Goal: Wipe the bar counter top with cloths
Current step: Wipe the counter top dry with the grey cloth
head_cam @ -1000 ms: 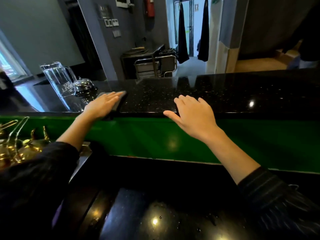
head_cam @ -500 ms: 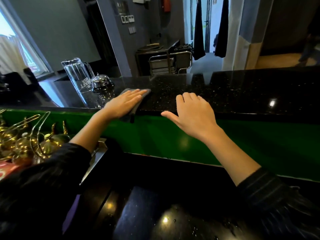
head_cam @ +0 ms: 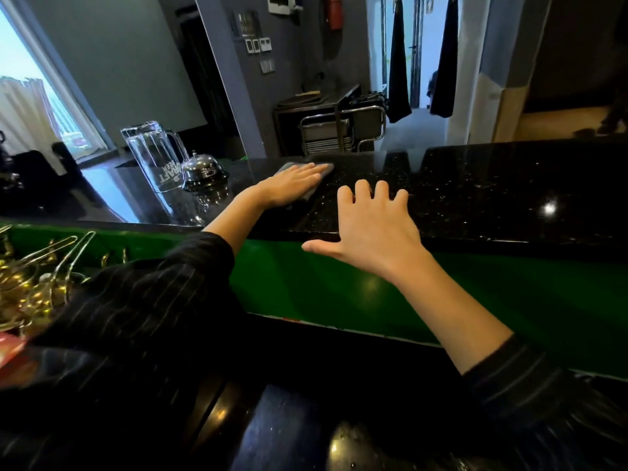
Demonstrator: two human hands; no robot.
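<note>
The black speckled bar counter top point(head_cam: 475, 192) runs across the middle of the head view, above a green front panel. My left hand point(head_cam: 292, 185) lies flat, palm down, on a grey cloth point(head_cam: 324, 168), pressing it onto the counter near its far edge; only the cloth's edges show around the fingers. My right hand point(head_cam: 373, 229) rests on the counter's near edge with fingers spread and nothing in it.
A clear glass pitcher point(head_cam: 153, 154) and a chrome service bell point(head_cam: 200, 169) stand on the counter just left of my left hand. Brass-coloured bar tools point(head_cam: 30, 283) sit low at the left. A lower black worktop point(head_cam: 289, 430) lies below the green panel point(head_cam: 509, 300).
My left hand has slid the cloth away from the near edge toward the far side of the counter. My right hand stays on the near edge.
</note>
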